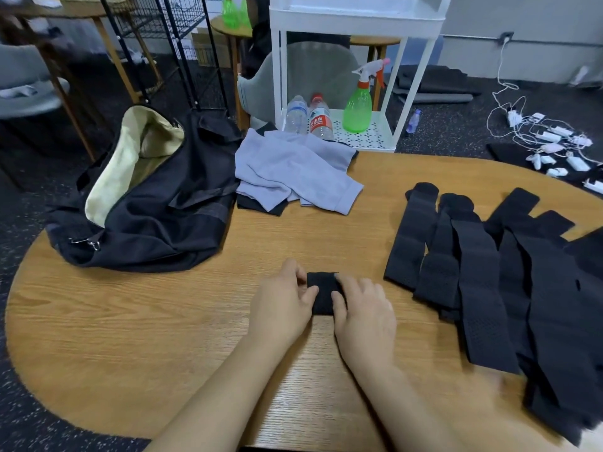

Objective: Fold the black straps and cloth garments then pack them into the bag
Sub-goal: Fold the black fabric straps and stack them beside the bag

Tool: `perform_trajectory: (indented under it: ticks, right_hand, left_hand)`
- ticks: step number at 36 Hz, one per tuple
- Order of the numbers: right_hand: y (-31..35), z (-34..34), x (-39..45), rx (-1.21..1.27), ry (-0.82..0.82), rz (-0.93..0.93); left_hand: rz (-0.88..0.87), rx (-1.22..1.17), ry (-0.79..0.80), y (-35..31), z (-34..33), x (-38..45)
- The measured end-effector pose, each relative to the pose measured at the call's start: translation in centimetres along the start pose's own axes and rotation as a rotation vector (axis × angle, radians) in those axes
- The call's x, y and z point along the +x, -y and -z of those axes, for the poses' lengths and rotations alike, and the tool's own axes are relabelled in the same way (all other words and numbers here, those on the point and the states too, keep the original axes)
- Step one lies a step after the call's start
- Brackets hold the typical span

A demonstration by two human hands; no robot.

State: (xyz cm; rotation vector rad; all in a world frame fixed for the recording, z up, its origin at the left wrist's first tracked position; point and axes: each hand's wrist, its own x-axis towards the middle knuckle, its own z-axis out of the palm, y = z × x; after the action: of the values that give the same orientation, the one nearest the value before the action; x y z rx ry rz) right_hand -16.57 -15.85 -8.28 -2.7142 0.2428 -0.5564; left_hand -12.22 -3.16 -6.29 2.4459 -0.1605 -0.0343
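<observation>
A small folded black strap [321, 293] lies on the wooden table [163, 337] in front of me. My left hand [282, 301] pinches its left edge with curled fingers. From the other side, my right hand [363, 309] grips the right edge with thumb and fingers. Several long black straps [483, 282] lie spread out flat at the table's right. A pile of lilac cloth garments [293, 171] sits at the table's far edge, over a black piece. The black bag [156, 203] lies open at the far left, showing its cream lining.
Behind the table stands a white trolley [359, 14] holding two water bottles [310, 117] and a green spray bottle [359, 107]. Chargers and white cables [548, 138] litter the dark floor at the right. A black wire rack [163, 44] and chairs stand at the back left.
</observation>
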Motion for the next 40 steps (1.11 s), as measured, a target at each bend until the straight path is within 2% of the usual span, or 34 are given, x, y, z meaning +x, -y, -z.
perform_trajectory:
  ticks: [3,7,10,14,17,20,22,25,30,40]
  right_hand:
    - [-0.1,-0.1,-0.1,-0.140,-0.029,0.123]
    - [-0.1,0.0,0.1,-0.197,-0.028,0.157]
    - [-0.4,0.0,-0.1,-0.065,-0.025,0.092]
    - [-0.8,1.0,-0.6,0.200,0.097,-0.020]
    - [-0.9,2.0,-1.4,0.153,0.070,0.091]
    - [-1.1,2.1,-2.2,0.022,0.079,0.208]
    - [-1.2,1.7,-2.8,-0.030,0.113,0.245]
    - [-0.9,1.4,-3.1,-0.083,0.139,0.260]
    - [0.7,1.2,-3.0,-0.123,0.101,0.302]
    - [6.3,-1.2,-3.3,-0.105,0.163,0.411]
  left_hand:
    - [-0.123,0.093,-0.041,-0.2,-0.1,-0.8]
    - [-0.156,0.133,-0.022,-0.1,-0.4,-1.1]
    - [-0.150,0.031,-0.022,0.2,-0.3,-1.0]
    - [-0.196,-0.080,-0.048,0.8,0.3,-1.9]
    - [-0.296,0.006,-0.058,1.5,0.5,-3.2]
    - [-0.358,0.152,0.041,1.5,0.9,-4.6]
    - [-0.359,0.238,0.101,1.5,1.0,-5.1]
    - [-0.345,0.328,0.100,1.5,1.2,-5.5]
    - [-0.323,0.340,0.051,2.7,1.9,-5.8]
    - [-0.270,0.324,-0.097,8.5,5.1,-6.9]
